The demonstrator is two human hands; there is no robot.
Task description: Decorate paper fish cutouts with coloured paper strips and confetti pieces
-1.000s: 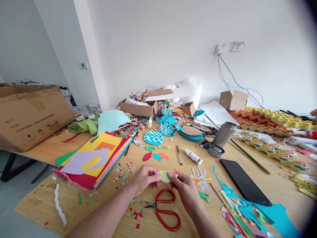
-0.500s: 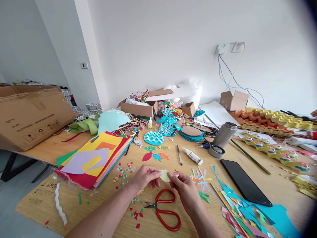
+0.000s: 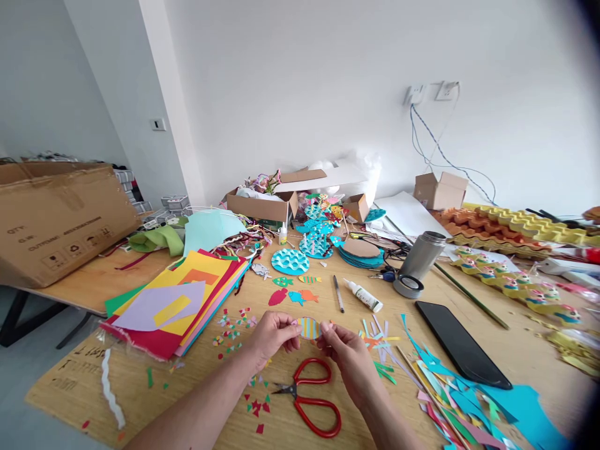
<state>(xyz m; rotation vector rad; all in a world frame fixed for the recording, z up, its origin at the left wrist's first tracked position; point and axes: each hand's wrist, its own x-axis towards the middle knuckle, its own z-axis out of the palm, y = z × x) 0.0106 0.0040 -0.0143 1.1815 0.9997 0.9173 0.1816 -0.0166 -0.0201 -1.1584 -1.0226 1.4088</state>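
Between my two hands is a striped paper fish (image 3: 309,328), its body banded in yellow and pale blue. My left hand (image 3: 277,331) pinches its left end between thumb and fingers. At the other end, my right hand (image 3: 341,342) pinches it the same way. Red-handled scissors (image 3: 312,394) lie on the table just below, blades pointing left. Several finished paper fish (image 3: 296,296) in red, blue, orange and green lie beyond my hands. Small paper scraps (image 3: 234,325) are scattered left of my left hand.
Coloured paper sheets (image 3: 182,300) are stacked at left. A pen (image 3: 338,294), a glue bottle (image 3: 364,295), a steel flask (image 3: 422,256) and a phone (image 3: 462,344) stand or lie at right. Blue paper offcuts (image 3: 469,400) cover the near right. A teal scalloped disc (image 3: 290,261) lies farther back.
The striped fish shows more fully between my fingers, as my right thumb and fingers have shifted toward its right end. The view has moved slightly; the table items stay put.
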